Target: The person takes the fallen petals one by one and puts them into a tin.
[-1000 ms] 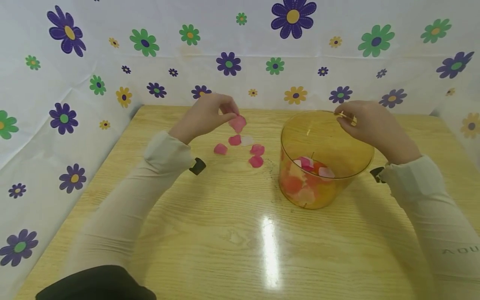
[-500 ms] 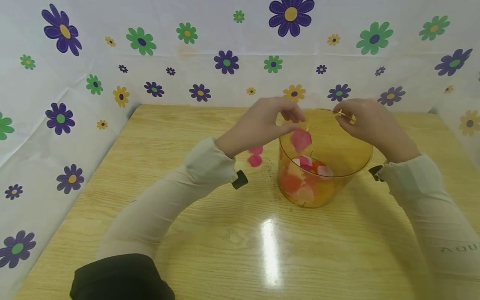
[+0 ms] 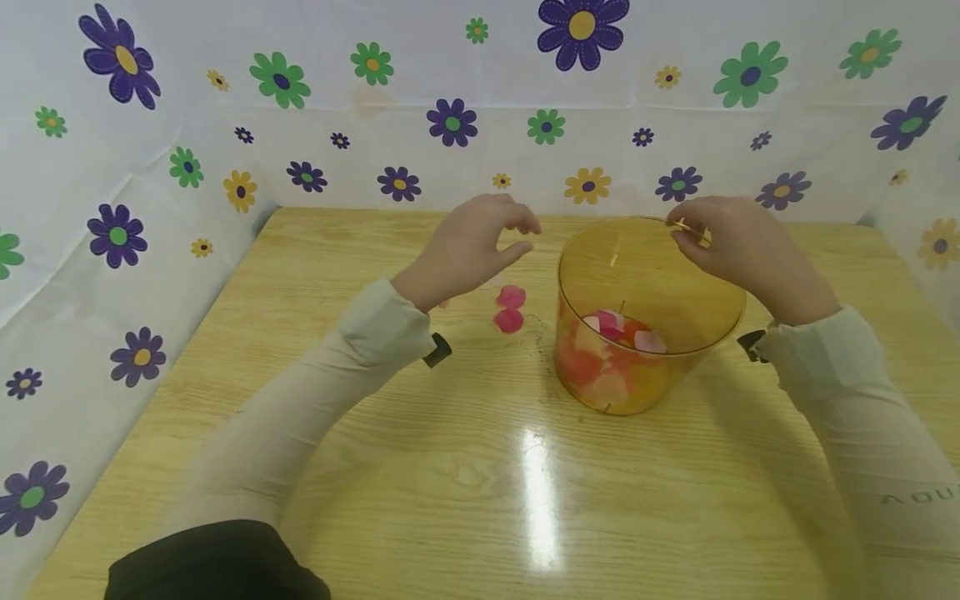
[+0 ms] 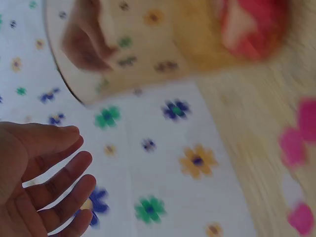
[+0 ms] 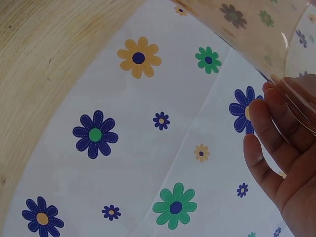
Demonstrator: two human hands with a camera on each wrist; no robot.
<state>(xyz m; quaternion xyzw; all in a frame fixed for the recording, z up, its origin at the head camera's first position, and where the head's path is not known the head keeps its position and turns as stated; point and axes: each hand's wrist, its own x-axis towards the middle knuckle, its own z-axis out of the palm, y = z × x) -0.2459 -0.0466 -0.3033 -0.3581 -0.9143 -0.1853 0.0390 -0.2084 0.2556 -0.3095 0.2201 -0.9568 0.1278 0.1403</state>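
Observation:
A clear amber bucket [image 3: 652, 292] stands on the table, with pink, red and pale petals [image 3: 611, 325] in its bottom. My right hand [image 3: 738, 254] pinches the bucket's far right rim between thumb and fingers; the right wrist view shows these fingers [image 5: 276, 133] at the rim. Left of the bucket my left hand [image 3: 472, 246] hovers over the table, fingers parted and nothing between them. Under and beside it lie two pink petals [image 3: 510, 308]. In the left wrist view, more loose petals [image 4: 301, 217] lie at the right edge, which the left hand mostly hides in the head view.
The wooden table [image 3: 450, 467] runs up to a white cloth [image 3: 337, 83] printed with flowers, at the back and sides. Small dark specks [image 3: 542, 350] lie beside the bucket's left wall. A black object [image 3: 217, 562] shows at the bottom left.
My left hand carried a pink petal rightward from the table to above the bucket, let it go, and has moved back left with nothing in it. The right hand stays on the rim.

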